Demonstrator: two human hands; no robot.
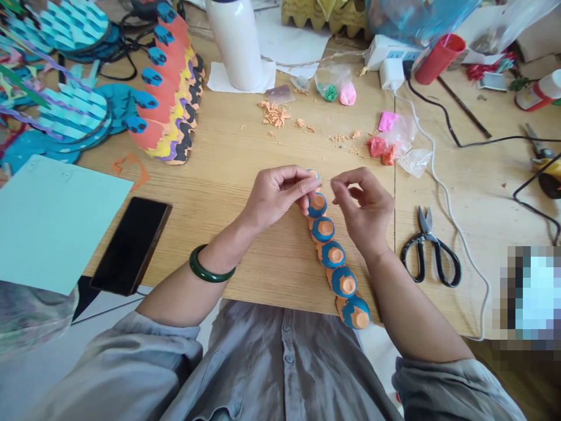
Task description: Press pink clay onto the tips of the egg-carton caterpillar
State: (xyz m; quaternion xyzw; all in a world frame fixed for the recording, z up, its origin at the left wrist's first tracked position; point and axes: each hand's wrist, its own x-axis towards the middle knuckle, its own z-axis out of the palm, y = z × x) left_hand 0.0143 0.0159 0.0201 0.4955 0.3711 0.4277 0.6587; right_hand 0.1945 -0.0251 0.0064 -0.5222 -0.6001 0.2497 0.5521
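A curved strip of bumpy cups [336, 255], covered in orange and blue, lies on the wooden table with its near end at the table's edge. Each blue cup shows a round orange patch on top. My left hand [280, 196], thumb and fingers pinched, is over the strip's far end and hides part of it. Just right of the strip, my right hand [366, 204] is also pinched, apart from the left. Whatever either hand may hold is too small or hidden to make out.
Scissors [427, 245] lie right of my right forearm, beside a white cable [447, 187]. A phone [131, 245] and pale green paper [56, 222] lie left. Orange crumbs [274, 114], a white bottle [236, 47] and a colourful bumpy piece [164, 99] are farther back.
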